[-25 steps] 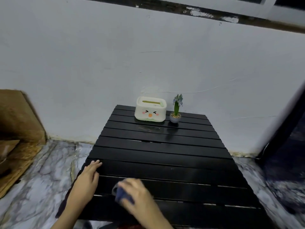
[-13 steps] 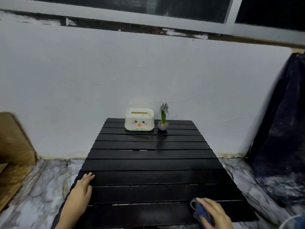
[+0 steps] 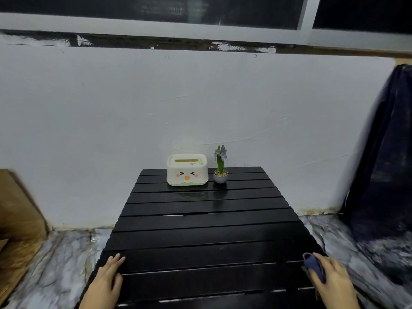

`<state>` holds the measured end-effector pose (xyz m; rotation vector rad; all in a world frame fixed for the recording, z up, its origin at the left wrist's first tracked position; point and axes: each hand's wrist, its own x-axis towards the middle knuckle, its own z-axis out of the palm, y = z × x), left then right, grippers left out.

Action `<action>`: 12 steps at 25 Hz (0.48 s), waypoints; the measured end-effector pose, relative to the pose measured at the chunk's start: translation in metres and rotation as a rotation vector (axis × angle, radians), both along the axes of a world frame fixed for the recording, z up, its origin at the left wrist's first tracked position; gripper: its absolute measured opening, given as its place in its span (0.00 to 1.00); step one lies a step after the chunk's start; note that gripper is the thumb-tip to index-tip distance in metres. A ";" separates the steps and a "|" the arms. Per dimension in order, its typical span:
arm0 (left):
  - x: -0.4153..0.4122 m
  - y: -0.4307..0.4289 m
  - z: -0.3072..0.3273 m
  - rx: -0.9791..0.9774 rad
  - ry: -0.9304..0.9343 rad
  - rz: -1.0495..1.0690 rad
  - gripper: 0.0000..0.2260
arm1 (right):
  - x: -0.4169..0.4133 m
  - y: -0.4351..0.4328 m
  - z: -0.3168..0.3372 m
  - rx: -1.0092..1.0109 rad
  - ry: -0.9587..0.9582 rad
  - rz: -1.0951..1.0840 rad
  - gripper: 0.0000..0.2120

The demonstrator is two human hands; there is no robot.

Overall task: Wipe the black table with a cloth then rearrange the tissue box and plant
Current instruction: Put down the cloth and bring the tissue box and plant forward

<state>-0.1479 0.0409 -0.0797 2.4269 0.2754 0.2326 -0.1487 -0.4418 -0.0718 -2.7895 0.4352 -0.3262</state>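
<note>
Black table (image 3: 200, 241), tissue box (image 3: 187, 170) & plant (image 3: 220, 167) at back, left hand (image 3: 107, 279) flat, right hand (image 3: 332, 279) gripping cloth (image 3: 313, 265).

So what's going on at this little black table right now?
A person is wiping the black slatted table. Their right hand presses a dark blue cloth against the table's near right edge, while the left hand rests flat on the near left corner. At the far end, by the wall, a white tissue box with a cartoon face and a small potted plant stand side by side, untouched.
</note>
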 end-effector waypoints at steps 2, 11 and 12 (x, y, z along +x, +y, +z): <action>-0.003 -0.002 0.007 -0.108 -0.092 0.053 0.17 | 0.005 0.006 0.009 -0.030 -0.042 0.078 0.35; 0.071 -0.028 0.061 -0.366 -0.284 -0.007 0.19 | 0.130 0.110 0.074 0.387 -0.108 0.425 0.22; 0.093 -0.031 0.068 -0.379 -0.338 -0.015 0.19 | 0.154 0.126 0.077 0.438 -0.062 0.464 0.24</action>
